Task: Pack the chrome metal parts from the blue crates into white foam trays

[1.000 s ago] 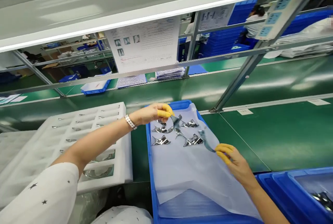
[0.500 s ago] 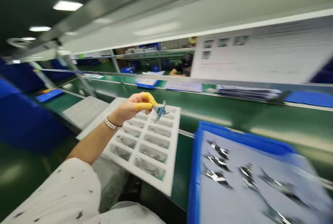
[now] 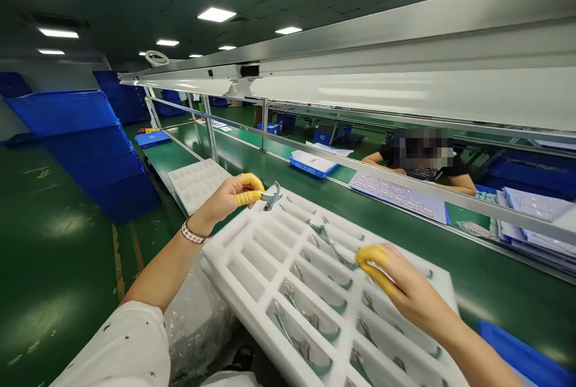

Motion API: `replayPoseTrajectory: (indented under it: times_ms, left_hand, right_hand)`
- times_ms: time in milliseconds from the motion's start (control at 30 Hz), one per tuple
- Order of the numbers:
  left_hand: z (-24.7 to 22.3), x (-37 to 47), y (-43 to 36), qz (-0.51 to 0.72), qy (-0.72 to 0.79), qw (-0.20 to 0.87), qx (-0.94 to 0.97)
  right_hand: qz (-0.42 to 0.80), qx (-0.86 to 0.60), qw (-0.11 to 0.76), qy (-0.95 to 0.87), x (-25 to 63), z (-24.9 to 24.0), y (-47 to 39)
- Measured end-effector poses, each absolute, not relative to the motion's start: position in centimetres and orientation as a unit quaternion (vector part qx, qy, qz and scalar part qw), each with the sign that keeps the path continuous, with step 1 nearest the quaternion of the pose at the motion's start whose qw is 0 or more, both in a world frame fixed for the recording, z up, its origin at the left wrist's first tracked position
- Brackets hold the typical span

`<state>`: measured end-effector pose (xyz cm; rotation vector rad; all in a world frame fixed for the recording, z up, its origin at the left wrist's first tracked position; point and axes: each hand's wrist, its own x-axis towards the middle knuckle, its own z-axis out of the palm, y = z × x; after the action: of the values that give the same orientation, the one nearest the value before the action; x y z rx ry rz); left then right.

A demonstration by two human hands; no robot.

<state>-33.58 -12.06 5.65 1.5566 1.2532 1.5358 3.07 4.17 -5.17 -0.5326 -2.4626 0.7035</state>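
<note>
My left hand [image 3: 234, 198], with yellow covers on its thumb and finger, pinches a small shiny metal part [image 3: 272, 196] above the far left corner of a white foam tray [image 3: 252, 327]. Over the middle of that tray, my right hand [image 3: 396, 279], also in yellow finger covers, closes on one end of a longer curved metal piece [image 3: 330, 244]. Curved metal parts lie in many of the tray's slots, while several slots at the left hold nothing.
A second white foam tray [image 3: 198, 183] rests on the green bench [image 3: 245, 165]. Blue bins [image 3: 85, 135] stand at left. Beyond the rail [image 3: 382, 177], a person leans near papers and a blue tray [image 3: 314, 165]. Another blue tray edge [image 3: 522, 351] shows lower right.
The view has swung left. My right hand has come into view with a curved metal piece at its fingertips. My left hand still pinches its metal part.
</note>
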Motion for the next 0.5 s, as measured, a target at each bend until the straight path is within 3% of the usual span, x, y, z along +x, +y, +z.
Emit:
replayPoseTrajectory:
  times_ms: [200,367,500]
  left_hand:
    - [3.0,-41.0,-12.8,0.576,0.517,0.323,0.545]
    - [1.2,-45.7,-12.7,0.578,0.527,0.337,0.525]
    - [0.3,-47.2,-11.3,0.578,0.520,0.354,0.519]
  right_hand:
    - [0.235,-0.134,0.168,-0.948,-11.7,-4.1,9.2]
    - [0.258,-0.134,0.046,-0.956,-11.8,-5.4,10.2]
    - [0.260,-0.147,0.010,-0.954,-11.5,-5.4,10.7]
